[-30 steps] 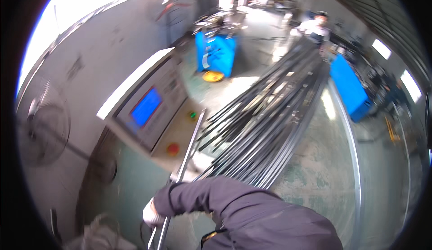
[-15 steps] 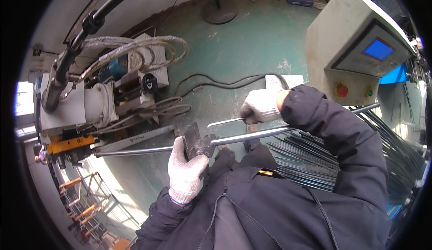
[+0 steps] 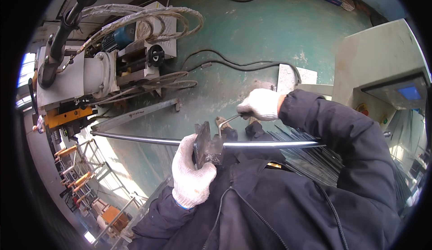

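While a dark, angular metal block (image 3: pixel 216 152) is clasped by the left hand (image 3: pixel 191 173) partway along a shiny round bar (image 3: pixel 270 145), a bent grey key (image 3: pixel 229 118) is gripped by the right hand (image 3: pixel 262 104).

The single view looks from the wearer's head, steeply down over the dark jacket front (image 3: pixel 279 207) to the gloved left hand (image 3: pixel 193 173) and right hand (image 3: pixel 262 104), both close to the camera. Its wide fisheye also reaches farther off: machinery (image 3: pixel 96 72) left of the left hand, floor (image 3: pixel 252 29) beyond both hands, a control cabinet (image 3: pixel 382 47) right of the right hand.
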Demonstrator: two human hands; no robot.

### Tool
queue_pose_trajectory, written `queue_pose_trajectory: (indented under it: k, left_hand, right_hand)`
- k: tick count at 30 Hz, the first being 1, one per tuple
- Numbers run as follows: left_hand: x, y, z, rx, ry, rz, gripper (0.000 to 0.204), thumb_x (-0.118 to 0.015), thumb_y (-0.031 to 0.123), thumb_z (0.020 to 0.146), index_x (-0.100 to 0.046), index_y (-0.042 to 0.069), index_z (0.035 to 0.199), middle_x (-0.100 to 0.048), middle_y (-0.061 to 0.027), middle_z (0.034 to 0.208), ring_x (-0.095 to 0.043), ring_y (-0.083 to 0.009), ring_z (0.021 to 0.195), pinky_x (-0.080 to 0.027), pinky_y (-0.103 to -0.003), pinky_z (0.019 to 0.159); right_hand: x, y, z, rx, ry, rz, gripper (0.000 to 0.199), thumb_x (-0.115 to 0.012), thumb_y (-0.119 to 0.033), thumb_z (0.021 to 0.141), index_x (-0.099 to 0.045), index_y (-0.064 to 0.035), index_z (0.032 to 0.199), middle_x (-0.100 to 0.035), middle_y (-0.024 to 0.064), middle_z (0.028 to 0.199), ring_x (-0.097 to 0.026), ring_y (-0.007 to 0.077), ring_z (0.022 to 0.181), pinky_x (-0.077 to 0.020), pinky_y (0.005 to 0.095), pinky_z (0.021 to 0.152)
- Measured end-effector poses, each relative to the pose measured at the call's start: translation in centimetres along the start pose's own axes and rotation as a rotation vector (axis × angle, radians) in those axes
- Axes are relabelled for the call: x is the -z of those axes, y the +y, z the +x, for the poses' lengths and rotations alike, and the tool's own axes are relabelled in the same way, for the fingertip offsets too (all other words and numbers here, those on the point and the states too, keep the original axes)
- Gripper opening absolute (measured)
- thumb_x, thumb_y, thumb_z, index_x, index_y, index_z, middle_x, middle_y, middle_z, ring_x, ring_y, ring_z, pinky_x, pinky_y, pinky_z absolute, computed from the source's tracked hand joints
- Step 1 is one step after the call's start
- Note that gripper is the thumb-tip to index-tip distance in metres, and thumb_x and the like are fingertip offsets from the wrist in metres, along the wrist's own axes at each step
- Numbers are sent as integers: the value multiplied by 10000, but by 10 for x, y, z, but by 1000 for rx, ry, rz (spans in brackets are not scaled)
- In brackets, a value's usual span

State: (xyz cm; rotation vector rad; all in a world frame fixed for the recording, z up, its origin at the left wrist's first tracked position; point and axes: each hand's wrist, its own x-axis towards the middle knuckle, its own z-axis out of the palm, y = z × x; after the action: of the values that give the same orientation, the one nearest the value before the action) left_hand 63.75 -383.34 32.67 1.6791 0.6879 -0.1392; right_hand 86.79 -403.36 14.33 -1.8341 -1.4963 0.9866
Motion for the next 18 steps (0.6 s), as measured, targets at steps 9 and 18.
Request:
queue_pose_trajectory:
  k: [9, 18]
  left_hand:
    - [3, 5, 0, 31, -14, 18, 665, -670, 0, 778, -634, -111, 1433, -696, -180, 1239, -679, -270, 1127, -552, -372, 1065]
    - [-1, 9, -1, 47, 18, -34, 641, -666, 17, 801, -630, -108, 1429, -701, -160, 1228, -653, -237, 1101, -543, -355, 1052]
  right_hand:
    - [-37, 24, 42, 207, 88, -51, 198, -632, -175, 1047, -781, -97, 1151, -836, 163, 1073, -803, 444, 1047, -619, 556, 891]
    - [-38, 23, 37, 181, 111, -16, 180, -642, -179, 1035, -771, -92, 1125, -836, 155, 1056, -807, 437, 1024, -624, 552, 880]
